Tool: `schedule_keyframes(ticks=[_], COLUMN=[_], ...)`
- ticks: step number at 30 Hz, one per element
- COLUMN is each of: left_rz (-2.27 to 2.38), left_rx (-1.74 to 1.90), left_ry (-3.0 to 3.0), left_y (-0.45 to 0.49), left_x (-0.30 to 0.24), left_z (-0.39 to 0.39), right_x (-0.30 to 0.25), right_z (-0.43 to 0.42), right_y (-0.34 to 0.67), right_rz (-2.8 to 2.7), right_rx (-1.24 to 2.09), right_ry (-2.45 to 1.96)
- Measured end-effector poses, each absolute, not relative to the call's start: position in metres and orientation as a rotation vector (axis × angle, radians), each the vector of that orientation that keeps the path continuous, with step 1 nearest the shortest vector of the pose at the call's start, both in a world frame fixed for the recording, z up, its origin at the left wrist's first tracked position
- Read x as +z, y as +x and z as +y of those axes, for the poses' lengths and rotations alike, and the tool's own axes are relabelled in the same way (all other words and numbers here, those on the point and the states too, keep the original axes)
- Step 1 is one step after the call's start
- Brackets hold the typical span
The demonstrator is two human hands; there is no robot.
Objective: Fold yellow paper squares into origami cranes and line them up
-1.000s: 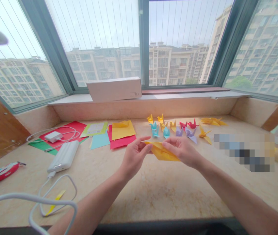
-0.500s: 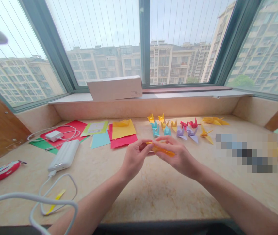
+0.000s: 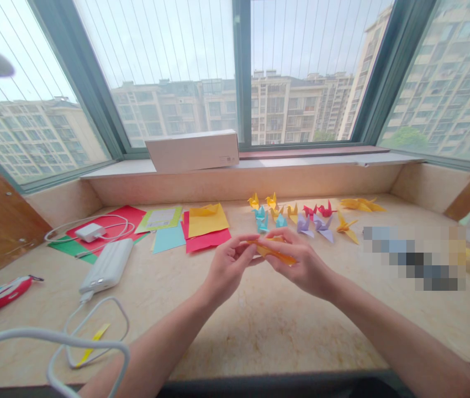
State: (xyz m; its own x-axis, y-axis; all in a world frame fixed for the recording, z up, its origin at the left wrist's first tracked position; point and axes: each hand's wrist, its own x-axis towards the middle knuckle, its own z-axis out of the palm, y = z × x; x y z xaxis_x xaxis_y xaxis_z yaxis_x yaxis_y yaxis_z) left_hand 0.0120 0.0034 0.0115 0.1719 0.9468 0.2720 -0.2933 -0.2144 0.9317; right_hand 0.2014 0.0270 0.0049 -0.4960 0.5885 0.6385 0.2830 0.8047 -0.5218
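Between my two hands is a folded piece of orange-yellow origami paper (image 3: 276, 255), held above the stone counter. My left hand (image 3: 231, 264) pinches its left end between thumb and fingers. My right hand (image 3: 299, 262) grips the wider right part, thumb below and fingers over the top, so some of the folds are hidden. Just beyond the hands stand several small paper cranes: yellow ones (image 3: 272, 200), blue ones (image 3: 262, 222), red ones (image 3: 326, 209) and purple ones (image 3: 323, 228). An orange crane (image 3: 346, 227) lies to their right.
Left of the cranes lie yellow paper sheets (image 3: 209, 222), red sheets (image 3: 207, 242) and a light blue sheet (image 3: 169, 238). A white power bank (image 3: 107, 266) with a looping cable (image 3: 48, 333) and a red-and-white object (image 3: 5, 294) are at left. A long white box (image 3: 193, 152) rests on the sill.
The view has shifted very slightly. Both hands keep their hold on the orange-yellow paper, with hardly any finger movement; the paper's right part looks slightly tilted.
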Motion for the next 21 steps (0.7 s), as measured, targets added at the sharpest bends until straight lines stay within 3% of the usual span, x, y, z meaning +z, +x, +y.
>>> schedule_keyframes(ticks=[21], left_rz=[0.747], left_rx=[1.312], left_ry=[1.187], left_y=[0.0136], left_x=[0.0102], left_z=[0.0041], right_x=[0.0044], right_z=[0.0302], right_y=[0.2090], right_rz=[-2.241], right_rx=[0.287], right_ry=[-0.585])
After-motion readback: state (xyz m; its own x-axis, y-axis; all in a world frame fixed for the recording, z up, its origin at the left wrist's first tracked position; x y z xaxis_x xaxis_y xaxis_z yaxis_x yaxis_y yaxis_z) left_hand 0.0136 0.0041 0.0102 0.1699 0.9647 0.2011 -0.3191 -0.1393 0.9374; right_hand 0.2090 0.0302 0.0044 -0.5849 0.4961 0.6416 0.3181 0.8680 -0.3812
